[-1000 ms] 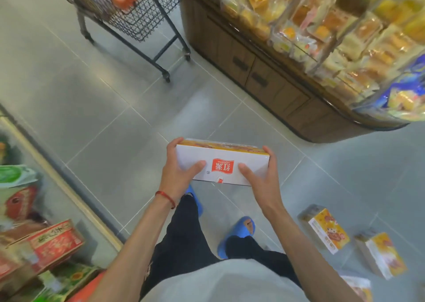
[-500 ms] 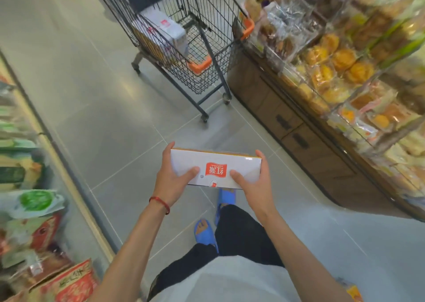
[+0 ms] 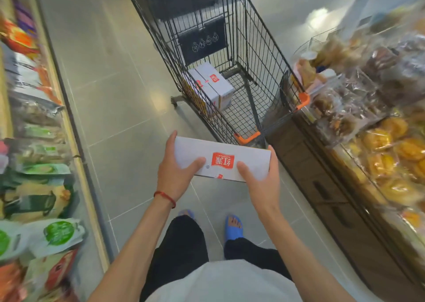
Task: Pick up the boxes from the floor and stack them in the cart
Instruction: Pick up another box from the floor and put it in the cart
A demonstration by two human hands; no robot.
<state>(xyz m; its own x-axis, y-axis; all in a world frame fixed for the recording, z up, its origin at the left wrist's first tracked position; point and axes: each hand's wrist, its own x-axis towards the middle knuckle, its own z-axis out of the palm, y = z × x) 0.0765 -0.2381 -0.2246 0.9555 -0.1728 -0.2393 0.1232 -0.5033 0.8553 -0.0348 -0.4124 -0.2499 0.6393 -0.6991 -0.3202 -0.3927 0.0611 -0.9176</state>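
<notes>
1. I am standing on the grey tiled floor (image 3: 119,108) in 2 blue slippers (image 3: 233,228), with dark trousers covering my legs.
2. My left hand (image 3: 176,175), with a red string bracelet (image 3: 164,197) at the wrist, is gripping the left end of the box (image 3: 248,156). The thumb is lying across the white top face and the fingers (image 3: 171,140) are wrapping the left edge.
3. My right hand (image 3: 262,184) is gripping the right end the same way, with the thumb resting on top and the fingers (image 3: 272,155) curling round the right edge.
4. The box is hanging roughly level between both hands in front of my waist, above the floor and just short of the cart (image 3: 259,55). Its red logo (image 3: 222,159) is facing up between my 2 thumbs.
5. The black wire cart is standing just beyond the box, and its near orange corner bumper (image 3: 247,138) is showing right behind the box's far edge.
6. 2 white boxes (image 3: 215,86) with the same red logo are lying side by side on the basket bottom, against its left wall.
7. A shelf of packaged goods (image 3: 39,140) is running along my left. A bakery display (image 3: 379,140) full of wrapped bread is standing on my right, close beside the cart's right side.
</notes>
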